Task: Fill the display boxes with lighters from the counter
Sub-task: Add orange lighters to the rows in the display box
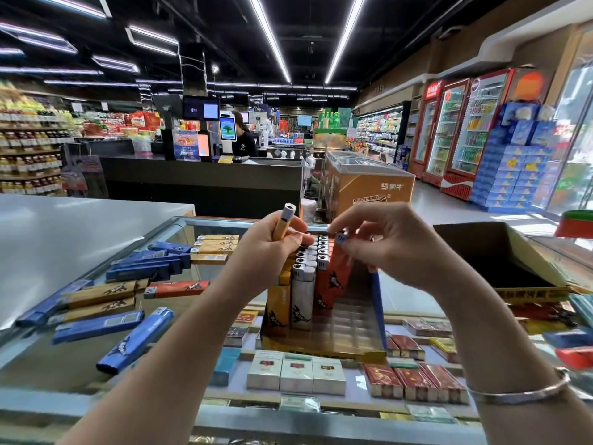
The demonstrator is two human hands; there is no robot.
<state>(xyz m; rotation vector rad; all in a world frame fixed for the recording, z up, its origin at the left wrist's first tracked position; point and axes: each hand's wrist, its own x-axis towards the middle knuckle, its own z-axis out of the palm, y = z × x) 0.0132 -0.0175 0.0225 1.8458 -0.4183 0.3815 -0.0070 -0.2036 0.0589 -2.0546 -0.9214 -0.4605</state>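
Observation:
A display box (324,343) stands on the glass counter (80,374), its back rows packed with upright yellow, white and orange lighters (303,297); its front cells look bare. My left hand (272,242) grips a yellow lighter (283,221) upright just above the box's left rows. My right hand (388,242) pinches the metal top of a lighter (341,236) over the box's right rows; its body is hidden. Loose blue lighters (134,340), yellow lighters (101,293) and an orange lighter (178,289) lie flat on the counter to the left.
A second display box (500,258), dark inside, sits at the right on the counter. Cigarette packs (296,374) show beneath the glass. A grey countertop (64,232) lies far left. Beyond are a checkout desk (205,178) with a person, and a freezer (369,184).

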